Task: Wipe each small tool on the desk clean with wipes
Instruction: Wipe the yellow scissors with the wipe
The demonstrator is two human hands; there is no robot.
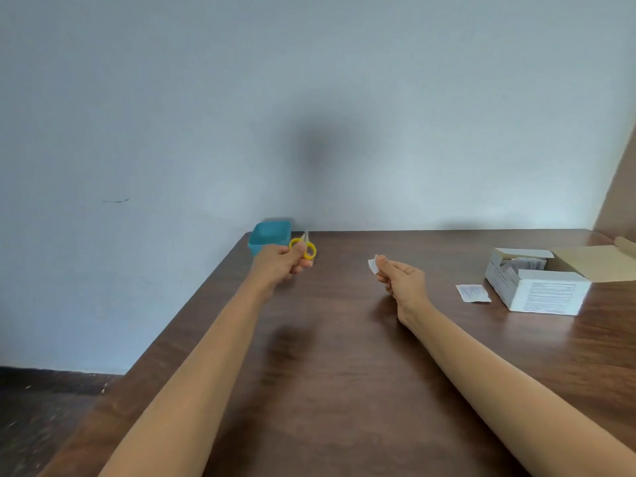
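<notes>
Gripping small yellow-handled scissors point(304, 247) near the desk's point(344, 356) far left corner, the left hand point(282, 263) hovered beside a teal tub point(269, 236); the right hand point(401, 278), well apart, pinched a white wipe point(372, 264).

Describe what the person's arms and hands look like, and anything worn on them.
Both arms are bare: no sleeve shows on the left forearm or the right forearm up to the frame edge. The left hand and the right hand wear no gloves. No watch, bracelet or ring is visible.
</notes>
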